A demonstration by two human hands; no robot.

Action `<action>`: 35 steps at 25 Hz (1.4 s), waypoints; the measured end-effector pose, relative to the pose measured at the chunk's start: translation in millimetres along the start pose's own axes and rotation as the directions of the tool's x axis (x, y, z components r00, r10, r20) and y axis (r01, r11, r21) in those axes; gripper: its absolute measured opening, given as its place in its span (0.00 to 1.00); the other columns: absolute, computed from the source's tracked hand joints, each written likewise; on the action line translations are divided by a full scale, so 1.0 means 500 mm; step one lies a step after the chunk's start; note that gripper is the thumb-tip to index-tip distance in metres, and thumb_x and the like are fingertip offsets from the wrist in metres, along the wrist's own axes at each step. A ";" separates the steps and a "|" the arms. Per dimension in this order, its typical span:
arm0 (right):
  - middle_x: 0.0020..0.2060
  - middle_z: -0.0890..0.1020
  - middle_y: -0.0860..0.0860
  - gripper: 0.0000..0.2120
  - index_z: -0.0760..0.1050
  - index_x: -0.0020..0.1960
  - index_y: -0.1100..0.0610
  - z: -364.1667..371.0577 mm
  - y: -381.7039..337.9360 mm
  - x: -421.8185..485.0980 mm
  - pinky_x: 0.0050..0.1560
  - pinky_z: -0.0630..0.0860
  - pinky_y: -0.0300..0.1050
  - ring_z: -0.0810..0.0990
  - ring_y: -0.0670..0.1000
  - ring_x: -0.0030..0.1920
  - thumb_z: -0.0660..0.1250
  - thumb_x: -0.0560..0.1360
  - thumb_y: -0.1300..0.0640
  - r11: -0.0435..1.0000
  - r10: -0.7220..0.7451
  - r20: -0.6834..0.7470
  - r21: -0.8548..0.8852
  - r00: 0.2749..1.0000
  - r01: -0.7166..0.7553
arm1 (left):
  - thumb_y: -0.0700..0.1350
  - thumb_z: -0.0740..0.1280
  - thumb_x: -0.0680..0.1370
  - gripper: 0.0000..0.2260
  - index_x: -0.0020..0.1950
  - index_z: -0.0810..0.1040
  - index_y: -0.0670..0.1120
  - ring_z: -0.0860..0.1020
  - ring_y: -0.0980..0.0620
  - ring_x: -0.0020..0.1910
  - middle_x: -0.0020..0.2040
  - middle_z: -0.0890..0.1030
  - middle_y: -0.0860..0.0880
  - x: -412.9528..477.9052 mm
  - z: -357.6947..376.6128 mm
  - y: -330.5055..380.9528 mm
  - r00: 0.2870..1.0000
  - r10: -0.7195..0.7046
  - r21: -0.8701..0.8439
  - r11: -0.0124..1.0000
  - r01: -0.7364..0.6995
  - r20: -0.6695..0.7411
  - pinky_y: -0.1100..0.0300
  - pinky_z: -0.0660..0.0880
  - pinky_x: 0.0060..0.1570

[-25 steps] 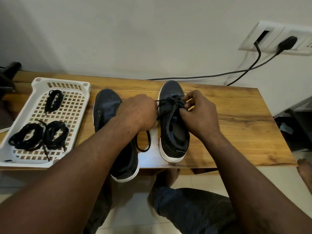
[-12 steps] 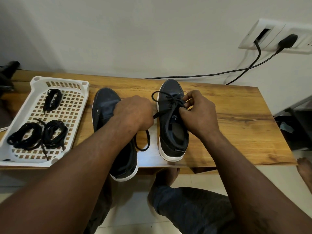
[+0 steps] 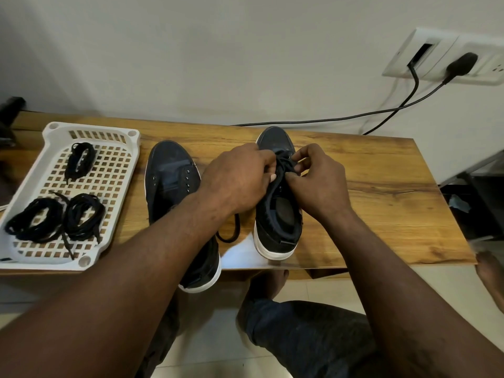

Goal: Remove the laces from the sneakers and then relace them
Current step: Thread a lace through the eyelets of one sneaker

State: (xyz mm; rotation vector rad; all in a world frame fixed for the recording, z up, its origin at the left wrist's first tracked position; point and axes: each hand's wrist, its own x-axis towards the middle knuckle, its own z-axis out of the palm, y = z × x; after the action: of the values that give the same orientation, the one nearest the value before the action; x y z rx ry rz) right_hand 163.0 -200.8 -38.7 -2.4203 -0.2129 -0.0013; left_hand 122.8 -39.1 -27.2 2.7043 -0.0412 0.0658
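the left hand (image 3: pixel 240 178) and right hand (image 3: pixel 317 184) both pinch the black lace (image 3: pixel 285 165) atop the sneaker (image 3: pixel 275 236) on the table (image 3: pixel 381 192), and i'd guess an uneven tug could pull one end back through its eyelet.

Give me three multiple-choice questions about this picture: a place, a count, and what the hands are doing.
1. Where does the white plastic lattice tray sit on the wooden table?
A. Outside the left dark white-soled sneaker
B. Between the two sneakers
C. At the table's right end

2. How many bundles of black laces lie in the tray?
A. One
B. Three
C. Six

3. What are the two hands doing?
A. Resting flat on the table
B. Pinching the black lace on the right sneaker
C. Lifting the tray

Answers: 1 A, it lies left of both sneakers. 2 B, one bundle at the far end, two nearer. 3 B, left hand and right hand curl fingers on that lace.
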 end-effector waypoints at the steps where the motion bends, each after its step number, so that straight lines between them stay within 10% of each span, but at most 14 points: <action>1: 0.41 0.79 0.43 0.13 0.75 0.55 0.48 0.000 0.000 0.000 0.46 0.84 0.53 0.80 0.45 0.43 0.72 0.74 0.58 1.000 0.001 0.000 -0.004 1.000 -0.001 | 0.51 0.67 0.82 0.01 0.51 0.76 0.55 0.76 0.49 0.47 0.46 0.74 0.53 0.000 0.002 0.005 1.000 -0.012 0.019 1.000 0.012 0.004 0.53 0.71 0.42; 7: 0.42 0.80 0.43 0.11 0.77 0.55 0.50 -0.008 0.000 -0.001 0.47 0.84 0.54 0.81 0.45 0.44 0.70 0.75 0.60 0.999 0.043 0.016 0.016 0.999 -0.043 | 0.48 0.68 0.80 0.06 0.53 0.80 0.47 0.77 0.46 0.43 0.41 0.75 0.48 -0.010 -0.018 -0.018 0.874 -0.374 0.357 0.898 0.258 0.310 0.50 0.80 0.45; 14: 0.41 0.80 0.42 0.12 0.78 0.58 0.50 -0.003 0.001 0.001 0.41 0.82 0.46 0.81 0.43 0.41 0.70 0.75 0.59 0.999 0.038 0.017 0.004 0.999 -0.038 | 0.45 0.70 0.75 0.07 0.44 0.78 0.58 0.78 0.50 0.45 0.43 0.77 0.56 0.005 -0.023 -0.010 0.985 -0.120 -0.176 0.974 0.141 0.125 0.53 0.75 0.42; 20: 0.42 0.80 0.42 0.13 0.78 0.59 0.50 0.000 0.003 0.005 0.39 0.77 0.39 0.80 0.42 0.42 0.70 0.76 0.59 0.997 0.070 0.015 0.015 0.997 -0.071 | 0.49 0.68 0.78 0.04 0.45 0.77 0.51 0.78 0.47 0.44 0.43 0.74 0.52 -0.002 -0.014 -0.004 0.988 -0.133 0.122 0.985 0.123 0.076 0.52 0.76 0.41; 23: 0.42 0.81 0.42 0.12 0.79 0.58 0.50 -0.003 0.004 0.004 0.42 0.78 0.39 0.79 0.41 0.43 0.69 0.76 0.59 0.996 0.089 0.027 0.025 0.996 -0.089 | 0.49 0.68 0.80 0.04 0.49 0.77 0.49 0.78 0.46 0.44 0.41 0.74 0.49 -0.009 -0.026 -0.026 0.912 -0.286 0.370 0.914 0.167 0.293 0.51 0.80 0.44; 30: 0.47 0.86 0.46 0.13 0.85 0.57 0.52 0.001 0.005 0.009 0.44 0.77 0.39 0.83 0.47 0.47 0.69 0.74 0.58 0.997 0.068 0.029 -0.023 0.997 -0.068 | 0.48 0.71 0.76 0.05 0.43 0.78 0.57 0.80 0.52 0.46 0.42 0.82 0.57 0.002 -0.016 -0.022 0.972 -0.172 -0.184 0.962 0.201 0.160 0.53 0.78 0.46; 35: 0.42 0.84 0.43 0.08 0.83 0.51 0.49 0.000 0.007 0.008 0.42 0.77 0.39 0.82 0.43 0.43 0.71 0.73 0.58 0.998 0.068 0.007 -0.006 0.998 -0.068 | 0.48 0.67 0.78 0.03 0.46 0.81 0.54 0.80 0.47 0.45 0.43 0.81 0.52 -0.002 -0.007 -0.020 0.975 -0.180 0.041 0.983 0.176 0.133 0.52 0.79 0.44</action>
State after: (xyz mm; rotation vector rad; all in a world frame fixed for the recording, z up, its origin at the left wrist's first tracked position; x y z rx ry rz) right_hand 167.7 -202.9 -40.8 -2.4329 -0.1342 0.0369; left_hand 121.9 -28.7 -28.4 2.7240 0.1631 -0.1735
